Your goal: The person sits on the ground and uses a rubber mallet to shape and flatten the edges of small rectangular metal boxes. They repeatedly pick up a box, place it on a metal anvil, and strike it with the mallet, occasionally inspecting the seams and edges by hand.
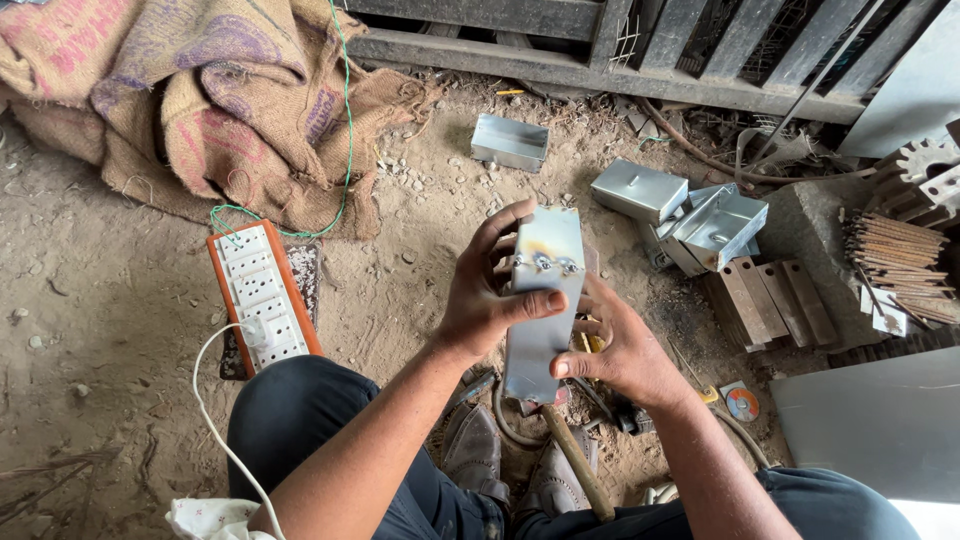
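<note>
- The box (540, 300), a folded sheet-metal piece, is held up in both hands above the person's knees and shoes, over the sandy floor (120, 300).
- Its long axis runs near upright in the view, the top end tilted slightly to the right and away from the person, the bottom end towards the feet.
- The broad face turned to the camera is dull grey steel, with a row of small weld spots across it near the top and brown-blue heat stain around them.
- The left hand (485, 295) clamps the box from the left, thumb pressed across the front face, fingers curled over the upper edge.
- The right hand (625, 350) grips it from the right and lower down, thumb tip on the front near the bottom, fingers behind.
- Just under the box lies a hammer (575, 460), its wooden handle pointing towards the person.
- More boxes (690, 215) of the same metal lie on the ground beyond, to the right, and one lone box (510, 142) further back.
- A white and orange power strip (262, 295) lies to the left, a plug in it.
- Burlap sacks (190, 100) are heaped at top left.
</note>
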